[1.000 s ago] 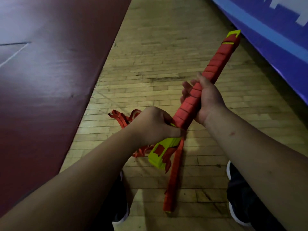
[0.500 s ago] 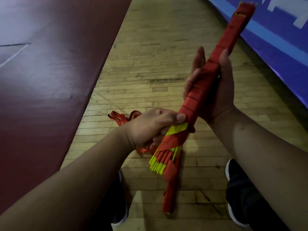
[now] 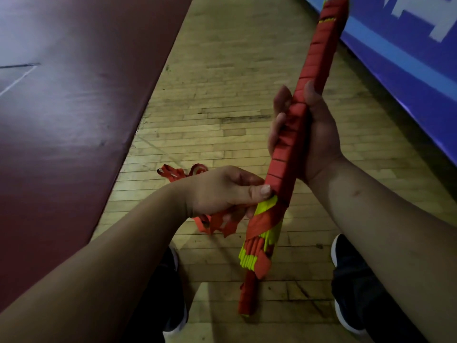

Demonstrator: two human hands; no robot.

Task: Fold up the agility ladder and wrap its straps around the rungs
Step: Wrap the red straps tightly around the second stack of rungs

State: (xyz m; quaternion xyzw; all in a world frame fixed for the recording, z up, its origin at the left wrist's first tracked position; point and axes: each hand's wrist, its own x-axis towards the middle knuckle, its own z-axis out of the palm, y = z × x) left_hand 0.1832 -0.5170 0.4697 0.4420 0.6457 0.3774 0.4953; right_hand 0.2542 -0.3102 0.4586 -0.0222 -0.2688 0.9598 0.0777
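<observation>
The folded agility ladder [image 3: 315, 60] is a long stack of yellow rungs wound in red strap, held upright and tilted to the upper right. My right hand [image 3: 319, 134] grips its middle, thumb up along one side and fingers round the other. At the stack's lower part my left hand [image 3: 227, 191] pinches a red strap [image 3: 259, 225] that crosses the yellow rung ends diagonally. Loose red strap [image 3: 180, 173] trails to the floor behind my left wrist. A strap tail [image 3: 247, 295] hangs below the stack.
A wooden plank floor [image 3: 222, 95] runs ahead. A dark red mat [image 3: 74, 95] covers the left side and a blue padded wall [image 3: 408, 58] the right. My two dark shoes [image 3: 346, 280] stand on the floor at the bottom, either side of the ladder.
The stack has swung more upright and its top has risen to the frame's edge. My right hand has opened its grip along the stack. My left hand has drawn the strap across the lower end.
</observation>
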